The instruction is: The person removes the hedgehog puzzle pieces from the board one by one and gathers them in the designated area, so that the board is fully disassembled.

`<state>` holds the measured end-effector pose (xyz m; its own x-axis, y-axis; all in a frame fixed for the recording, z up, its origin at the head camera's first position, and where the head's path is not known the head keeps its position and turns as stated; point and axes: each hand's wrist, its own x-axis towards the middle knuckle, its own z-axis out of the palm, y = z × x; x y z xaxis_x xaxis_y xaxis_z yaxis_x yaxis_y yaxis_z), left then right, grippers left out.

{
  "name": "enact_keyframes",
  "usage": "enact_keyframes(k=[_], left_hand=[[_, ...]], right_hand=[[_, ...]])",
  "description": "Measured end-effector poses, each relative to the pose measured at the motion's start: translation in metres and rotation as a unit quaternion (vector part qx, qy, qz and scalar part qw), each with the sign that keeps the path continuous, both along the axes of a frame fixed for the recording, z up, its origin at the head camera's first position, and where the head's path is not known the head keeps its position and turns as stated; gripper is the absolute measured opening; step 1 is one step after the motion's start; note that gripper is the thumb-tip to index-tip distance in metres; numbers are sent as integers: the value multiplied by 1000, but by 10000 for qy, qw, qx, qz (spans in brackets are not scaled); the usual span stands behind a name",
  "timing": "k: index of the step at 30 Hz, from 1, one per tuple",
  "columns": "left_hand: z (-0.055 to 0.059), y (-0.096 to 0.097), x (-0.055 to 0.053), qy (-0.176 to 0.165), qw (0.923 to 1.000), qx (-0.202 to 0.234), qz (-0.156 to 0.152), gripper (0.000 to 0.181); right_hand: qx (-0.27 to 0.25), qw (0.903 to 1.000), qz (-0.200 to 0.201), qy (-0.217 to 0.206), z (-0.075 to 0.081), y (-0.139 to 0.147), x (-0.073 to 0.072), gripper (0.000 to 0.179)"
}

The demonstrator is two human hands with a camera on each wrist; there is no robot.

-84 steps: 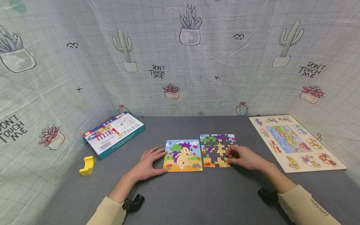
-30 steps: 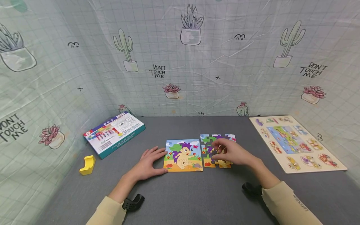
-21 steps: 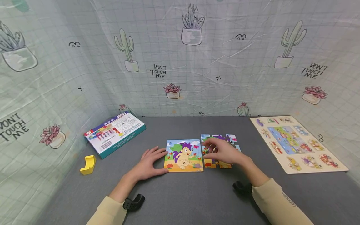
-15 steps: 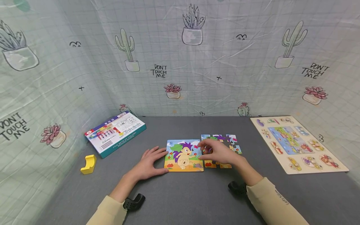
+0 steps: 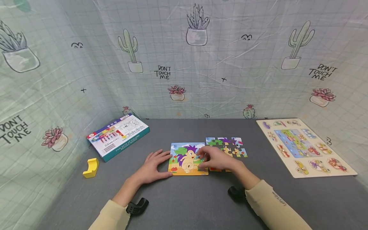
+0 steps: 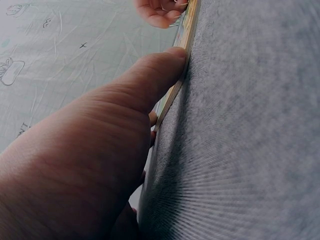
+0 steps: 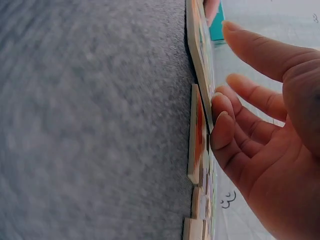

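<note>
In the head view a flat puzzle board (image 5: 187, 169) with a purple-spined hedgehog picture lies mid-table. My left hand (image 5: 150, 169) rests at its left edge, fingers extended; in the left wrist view the thumb (image 6: 155, 75) touches the board's side. My right hand (image 5: 218, 158) is over the board's right part, its fingers bent. In the right wrist view, thumb and fingers stand apart with nothing visible between them, and the curled fingertips are close to the board's edge. Loose jigsaw pieces (image 5: 212, 141) of a matching picture lie right of the board, partly hidden by that hand.
A white and teal box (image 5: 120, 135) lies at back left, with a yellow curved block (image 5: 91, 168) in front of it. At the right is a wooden peg puzzle board (image 5: 290, 166). A curtain printed with cacti (image 5: 195, 64) surrounds the grey table.
My right hand has moved left from the right side of the loose pieces onto the board's right part, uncovering pieces at the right. My left hand stays where it was.
</note>
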<state>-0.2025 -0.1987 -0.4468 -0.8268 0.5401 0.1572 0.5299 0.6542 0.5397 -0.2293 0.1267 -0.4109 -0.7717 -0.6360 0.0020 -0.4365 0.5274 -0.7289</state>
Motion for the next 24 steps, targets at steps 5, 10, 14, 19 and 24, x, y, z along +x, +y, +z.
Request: enact_keyframes(k=[5, 10, 14, 19, 24], left_hand=[[0, 0, 0, -16, 10000, 4, 0, 73], [1, 0, 0, -20, 10000, -4, 5, 73], [1, 0, 0, -24, 10000, 1, 23, 73], [1, 0, 0, -36, 10000, -11, 30, 73], [0, 0, -1, -59, 10000, -54, 42, 73]], right_hand=[[177, 9998, -17, 80, 0, -2, 0, 40], [465, 9983, 36, 341, -1, -5, 0, 38], [742, 9962, -29, 451, 2, -10, 2, 38], [849, 9954, -126, 417, 5, -14, 4, 37], [734, 9964, -134, 392, 4, -12, 4, 38]])
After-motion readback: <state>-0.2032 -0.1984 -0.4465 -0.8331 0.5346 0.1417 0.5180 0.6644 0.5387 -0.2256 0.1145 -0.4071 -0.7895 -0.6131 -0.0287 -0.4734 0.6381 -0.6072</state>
